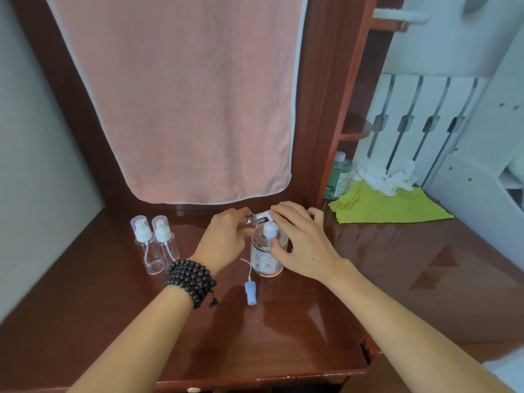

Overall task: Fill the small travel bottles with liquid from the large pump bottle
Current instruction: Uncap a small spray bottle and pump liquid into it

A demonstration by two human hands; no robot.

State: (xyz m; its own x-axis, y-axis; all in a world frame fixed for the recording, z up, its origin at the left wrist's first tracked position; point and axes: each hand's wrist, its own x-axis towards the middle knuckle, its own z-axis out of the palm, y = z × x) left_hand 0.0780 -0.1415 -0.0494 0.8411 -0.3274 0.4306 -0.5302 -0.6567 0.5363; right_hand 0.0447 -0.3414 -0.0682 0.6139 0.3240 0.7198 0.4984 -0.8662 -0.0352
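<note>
Clear small bottle (252, 219) gripped by left hand (224, 239) at pump bottle (268, 251); right hand (300, 239) presses pump.

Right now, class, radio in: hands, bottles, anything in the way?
Left hand tilts small bottle to nozzle. Right hand on pump bottle. Blue sprayer cap lying loose nearby.

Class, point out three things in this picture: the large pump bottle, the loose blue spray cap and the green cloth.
Large pump bottle (267, 258): head view, on its label.
Loose blue spray cap (250, 293): head view, on its blue body.
Green cloth (388, 207): head view, on its middle.
</note>
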